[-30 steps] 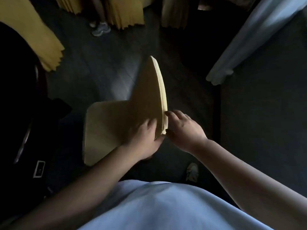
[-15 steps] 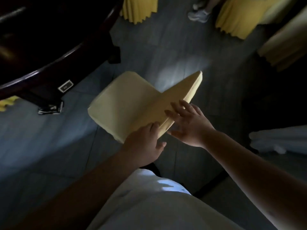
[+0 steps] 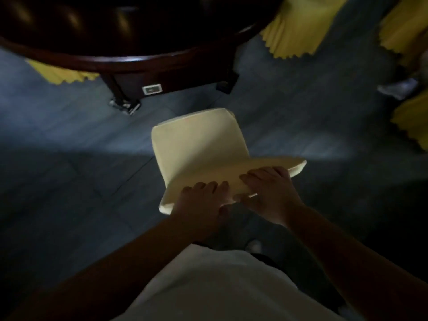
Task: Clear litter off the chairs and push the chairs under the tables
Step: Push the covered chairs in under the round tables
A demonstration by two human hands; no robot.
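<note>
A pale cream chair stands on the floor in front of me, its seat bare and pointing toward a dark round wooden table. My left hand and my right hand both grip the top edge of the chair's backrest, side by side, fingers curled over it. A strip of floor separates the seat's front edge from the table's rim. The chair's legs are hidden under the seat.
The table's dark base with a metal foot stands on grey floor tiles. Yellow skirted chair covers hang at the upper right and another shows under the table's left. Someone's shoe is at the far right.
The chair has swung round with me so its seat now faces the table, and the table fills the top of the view. Both hands stayed on the backrest.
</note>
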